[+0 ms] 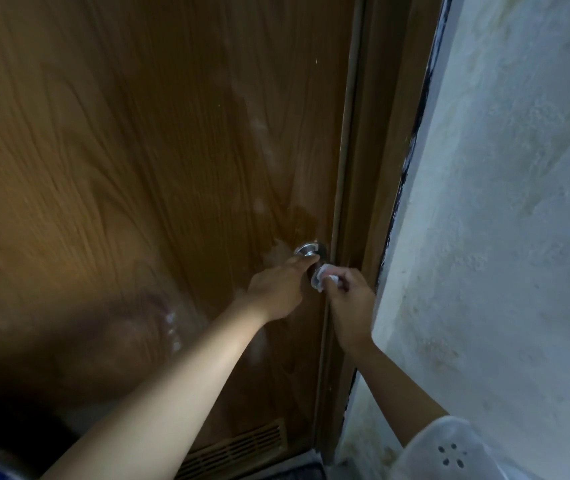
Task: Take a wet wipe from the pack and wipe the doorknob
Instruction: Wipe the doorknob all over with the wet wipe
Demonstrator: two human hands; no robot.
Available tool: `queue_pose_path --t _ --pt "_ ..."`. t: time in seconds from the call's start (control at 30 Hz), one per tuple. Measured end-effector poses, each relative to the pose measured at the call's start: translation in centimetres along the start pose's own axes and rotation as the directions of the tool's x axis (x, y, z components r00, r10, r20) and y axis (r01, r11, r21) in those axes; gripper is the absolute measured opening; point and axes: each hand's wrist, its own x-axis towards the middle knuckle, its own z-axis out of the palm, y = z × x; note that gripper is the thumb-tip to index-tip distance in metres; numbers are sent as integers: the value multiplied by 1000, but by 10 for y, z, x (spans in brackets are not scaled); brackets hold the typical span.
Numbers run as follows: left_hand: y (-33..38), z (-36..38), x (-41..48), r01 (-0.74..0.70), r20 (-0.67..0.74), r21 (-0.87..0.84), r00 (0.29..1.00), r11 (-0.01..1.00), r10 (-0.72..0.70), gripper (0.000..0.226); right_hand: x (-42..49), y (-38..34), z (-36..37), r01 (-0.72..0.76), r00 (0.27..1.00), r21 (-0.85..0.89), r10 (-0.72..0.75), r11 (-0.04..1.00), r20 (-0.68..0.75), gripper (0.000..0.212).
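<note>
Round silver metal doorknob (307, 250) on the brown wood-grain door (138, 150), largely hidden behind both hands. Left hand (278, 289) grips the knob; right hand (349, 299) clenches a crumpled white wet wipe (323, 278) against its near side. No writing legible.

You're looking at a round, shiny metal doorknob (307, 250) sticking out near the right edge, its upper part catching light and its lower part sitting hidden. Just below and to its right, a small white wet wipe (325, 279) is sitting crumpled into a wad, pressing against the knob's underside
</note>
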Motion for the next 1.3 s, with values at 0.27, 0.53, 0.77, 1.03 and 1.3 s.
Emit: queue_pose_path --t 0.27,0.53,0.77,1.03,1.3 --pt "-3 0 1 -1 -3 -22 1000 1000 1 55 3 3 -8 91 996 -138 -88 986 30 26" --pt "-1 0 1 -2 12 -43 1000 999 3 49 -4 15 -1 -40 983 -81 53 996 177 13" --pt "0 6 2 -10 -56 127 998 992 17 46 4 -14 1 26 999 45 -24 999 -45 17" --pt "-3 9 -1 -70 -54 249 995 966 86 53 3 9 -3 -195 978 -48 198 980 67 22" --pt "-1 9 0 -61 -71 237 994 970 80 55 1 -4 5 -40 998 70 35 997 60 18"
